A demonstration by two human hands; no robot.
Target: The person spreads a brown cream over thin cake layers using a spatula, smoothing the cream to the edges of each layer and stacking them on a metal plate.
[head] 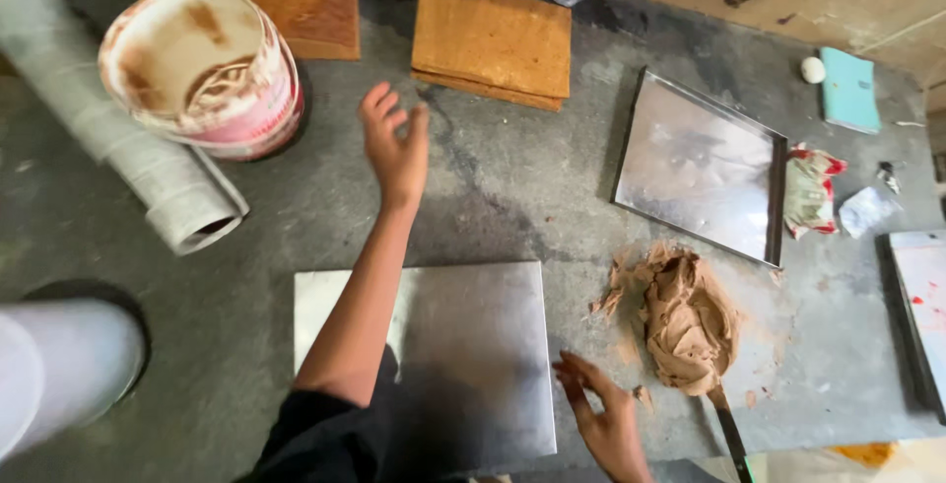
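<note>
Left hand (396, 143) hangs open and empty over the desk (493, 187), reaching toward the smeared bucket (202, 69); right hand (606, 419) rests open, holding nothing, at the corner of the silver board (463, 345).

The brown cream mound (685, 320) sits bare on the desk just right of that hand, a knife (729, 429) stuck under it. A careless sleeve or wrist could drag through it, and the cake slab (491, 41) lies near the reaching arm's path.

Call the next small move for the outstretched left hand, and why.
Probably carry the left hand on to the stacked brown slabs. It hangs open and empty over the dark worktop, between the smeared tub and that stack. The silver square board below lies bare, and the brown cream waits beside the right hand.
</note>
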